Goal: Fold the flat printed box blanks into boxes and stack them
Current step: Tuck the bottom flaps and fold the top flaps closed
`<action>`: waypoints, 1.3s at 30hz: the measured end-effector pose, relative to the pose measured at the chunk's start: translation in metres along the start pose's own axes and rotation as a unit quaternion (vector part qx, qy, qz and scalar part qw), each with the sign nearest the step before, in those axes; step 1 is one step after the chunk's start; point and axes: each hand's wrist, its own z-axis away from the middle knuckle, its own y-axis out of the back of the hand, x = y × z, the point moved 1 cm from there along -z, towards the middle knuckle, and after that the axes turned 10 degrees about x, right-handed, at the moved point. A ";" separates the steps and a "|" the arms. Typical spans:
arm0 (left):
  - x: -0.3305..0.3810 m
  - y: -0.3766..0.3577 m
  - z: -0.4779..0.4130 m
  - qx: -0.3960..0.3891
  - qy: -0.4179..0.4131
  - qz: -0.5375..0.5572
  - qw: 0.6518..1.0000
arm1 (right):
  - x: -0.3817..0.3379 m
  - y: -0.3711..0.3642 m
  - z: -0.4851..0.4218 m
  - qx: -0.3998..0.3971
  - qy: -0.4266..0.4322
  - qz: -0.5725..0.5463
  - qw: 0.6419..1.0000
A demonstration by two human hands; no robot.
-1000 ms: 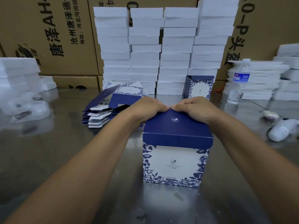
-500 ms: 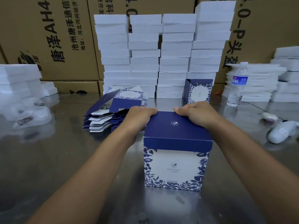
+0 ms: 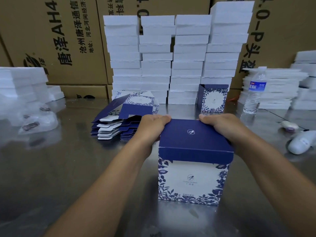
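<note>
A folded box (image 3: pixel 194 178) with a navy lid and blue floral print on white stands upright on the steel table (image 3: pixel 68 168) in front of me. My left hand (image 3: pixel 152 127) grips the lid's far left corner, fingers curled over the back edge. My right hand (image 3: pixel 222 125) grips the far right corner the same way. A pile of flat printed blanks (image 3: pixel 119 120) lies behind and to the left. Another folded box (image 3: pixel 212 98) stands at the back with its top open.
Tall stacks of white foam blocks (image 3: pixel 171 62) line the back, in front of brown cartons (image 3: pixel 51 40). More foam stands at the left (image 3: pixel 22 82) and right (image 3: pixel 273 89). A water bottle (image 3: pixel 255 91) and a white handheld device (image 3: pixel 302 142) sit at the right.
Both hands have slid apart along the lid's back edge, from touching at its middle to the two far corners. The box stays in place.
</note>
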 end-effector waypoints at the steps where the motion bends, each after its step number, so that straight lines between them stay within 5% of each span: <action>1: -0.002 -0.001 0.001 0.005 0.013 0.015 1.000 | 0.000 0.000 0.000 0.000 0.001 -0.002 1.000; 10: -0.002 -0.005 0.007 0.038 0.027 0.065 0.997 | 0.010 0.002 -0.002 0.111 0.020 -0.035 0.993; 20: 0.001 -0.004 0.008 0.036 0.013 0.041 0.998 | 0.008 0.003 -0.005 0.092 0.031 -0.010 0.995; 24: 0.013 0.014 0.019 0.035 -0.145 -0.105 0.983 | 0.007 0.004 -0.008 0.093 0.032 -0.005 0.995; 27: 0.019 0.026 0.050 -0.078 -0.288 -0.176 0.938 | 0.010 0.002 -0.015 0.114 0.045 -0.007 0.992; 30: 0.011 0.028 0.072 -0.089 -0.383 -0.227 0.891 | 0.013 -0.002 -0.020 0.124 0.053 0.008 0.991; 34: 0.000 0.022 0.069 -0.039 -0.386 -0.169 0.906 | 0.011 -0.003 -0.025 0.125 0.093 0.053 0.986; 39: -0.013 0.014 0.054 0.000 -0.389 -0.123 0.913 | -0.006 0.004 -0.004 0.155 0.311 0.156 0.925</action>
